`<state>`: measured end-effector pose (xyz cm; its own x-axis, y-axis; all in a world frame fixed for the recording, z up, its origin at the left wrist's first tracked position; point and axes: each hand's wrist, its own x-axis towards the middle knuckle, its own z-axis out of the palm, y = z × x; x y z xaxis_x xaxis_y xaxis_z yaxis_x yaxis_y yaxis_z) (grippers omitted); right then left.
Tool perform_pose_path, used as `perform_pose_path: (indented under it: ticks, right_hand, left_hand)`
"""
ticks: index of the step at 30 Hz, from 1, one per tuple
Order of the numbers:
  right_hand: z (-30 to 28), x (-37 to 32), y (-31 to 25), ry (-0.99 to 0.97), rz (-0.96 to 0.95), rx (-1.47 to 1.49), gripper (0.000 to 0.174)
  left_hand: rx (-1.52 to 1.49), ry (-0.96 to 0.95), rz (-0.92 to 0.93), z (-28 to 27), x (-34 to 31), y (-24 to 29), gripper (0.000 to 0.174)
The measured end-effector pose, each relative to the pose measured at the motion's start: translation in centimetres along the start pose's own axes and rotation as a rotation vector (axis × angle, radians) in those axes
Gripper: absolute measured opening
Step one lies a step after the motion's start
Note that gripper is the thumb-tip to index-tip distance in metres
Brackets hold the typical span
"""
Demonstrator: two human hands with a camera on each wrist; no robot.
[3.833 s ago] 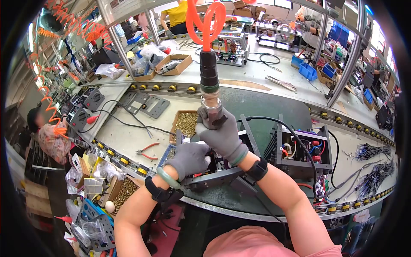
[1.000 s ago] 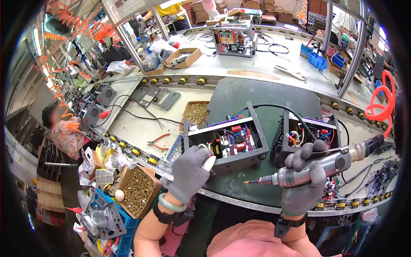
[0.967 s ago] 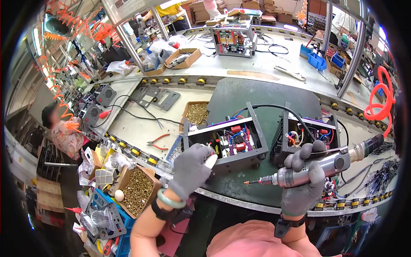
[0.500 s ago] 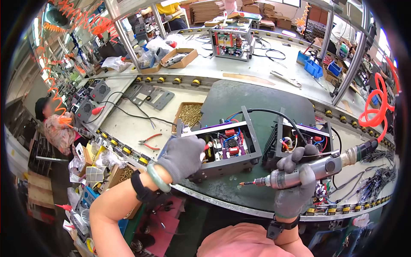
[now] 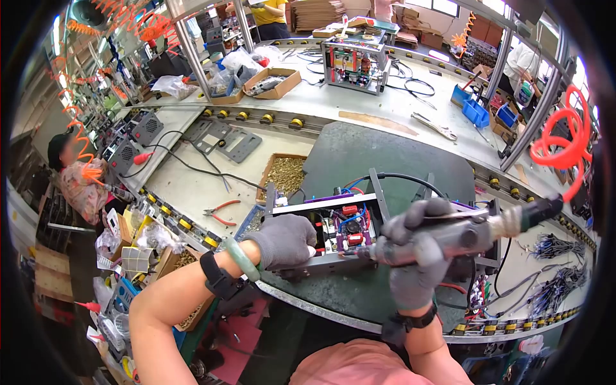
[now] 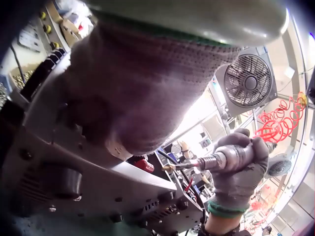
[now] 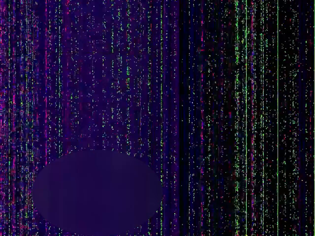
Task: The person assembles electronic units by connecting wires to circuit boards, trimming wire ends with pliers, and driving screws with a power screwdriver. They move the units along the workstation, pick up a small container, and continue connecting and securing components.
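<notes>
My gloved left hand [image 5: 287,240] reaches over the left front rim of an open black metal case [image 5: 333,262], which has circuit parts and coloured wires inside. Its fingers go down behind the rim and the thumb lies at the edge; I cannot tell what the fingers hold. My gloved right hand [image 5: 417,256] grips a grey air screwdriver [image 5: 459,239] lying nearly level, its bit pointing left over the case's front edge. In the left wrist view a brass-coloured screw [image 6: 169,167] sits on the bit tip, close to the case. The right wrist view is only noise.
A second open case [image 5: 491,256] stands to the right, partly behind my right hand. A carton of brass screws [image 5: 285,172] and red-handled cutters [image 5: 222,212] lie left of the mat [image 5: 398,151]. A red coiled hose [image 5: 564,144] runs up from the screwdriver. Cable bundles [image 5: 561,263] lie at right.
The right hand has brought the screwdriver leftward to the case's front edge. The left hand has moved into the case's left side; a red and white piece seen at its fingertips is now hidden.
</notes>
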<state>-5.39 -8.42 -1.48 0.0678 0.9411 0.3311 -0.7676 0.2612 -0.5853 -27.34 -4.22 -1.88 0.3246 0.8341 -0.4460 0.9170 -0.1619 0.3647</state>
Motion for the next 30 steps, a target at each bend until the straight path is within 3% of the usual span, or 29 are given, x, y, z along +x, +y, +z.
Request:
perform_pose_path:
  ticks: [3,7,11,12,13,15,17,19,22,25,26,27,28,29,30]
  right_hand:
    - [-1.3,1.1,2.7,-0.061,0.144,0.038,0.048]
    - [-1.6,1.8,4.6,-0.1,0.201,-0.039,0.041]
    - [-2.2,1.9,6.2,0.008,0.358,0.051,0.033]
    - [-2.1,2.3,5.6,-0.374,0.114,-0.574,0.041]
    - [-2.0,3.0,6.0,-0.534,0.069,-0.616,0.035]
    - [0.2,3.5,6.1,-0.608,0.035,-0.548,0.031]
    - [2.3,3.9,6.2,-0.534,0.178,-0.72,0.025]
    - [1.6,4.4,7.5,-0.527,0.138,-0.705,0.021]
    - [0.6,4.2,8.3,-0.516,0.169,-0.536,0.031]
    - [0.3,4.6,6.7,-0.636,0.228,-0.508,0.027]
    - [0.4,4.4,7.0,-0.571,0.207,-0.523,0.024]
    - [0.6,4.4,6.9,-0.5,0.319,-0.433,0.025]
    - [0.8,4.0,6.6,-0.465,0.247,-0.424,0.024]
    - [1.2,3.9,6.2,-0.435,0.168,-0.413,0.024]
    - [1.5,3.7,5.3,-0.421,0.098,-0.397,0.025]
  left_hand:
    - [-0.04,-0.029,-0.031,-0.2,0.2,0.3,0.02]
    - [-0.004,-0.012,-0.015,0.0,0.4,-0.1,0.018]
    - [-0.033,-0.065,-0.029,-0.7,0.3,0.4,0.02]
    - [-0.041,-0.107,-0.045,-0.9,0.3,0.5,0.024]
    - [-0.041,-0.109,-0.044,0.4,1.0,-0.8,0.024]
    - [0.077,0.191,0.211,4.3,2.9,-4.5,0.027]
    - [0.017,0.168,0.201,2.9,1.7,-3.3,0.029]
    - [-0.075,0.257,0.362,2.8,1.5,-3.5,0.03]
    - [0.001,0.225,0.273,3.4,2.1,-3.8,0.034]
    - [0.051,0.246,0.253,3.8,2.1,-3.5,0.036]
    - [0.001,0.261,0.192,3.7,2.0,-3.2,0.037]
    - [-0.049,0.271,0.132,3.8,1.8,-2.7,0.039]
    - [-0.22,0.376,0.177,3.3,0.9,-1.9,0.034]
    - [-0.2,0.376,0.191,2.5,-0.4,-1.1,0.034]
    - [-0.782,0.528,0.164,2.1,-2.0,-0.5,0.029]
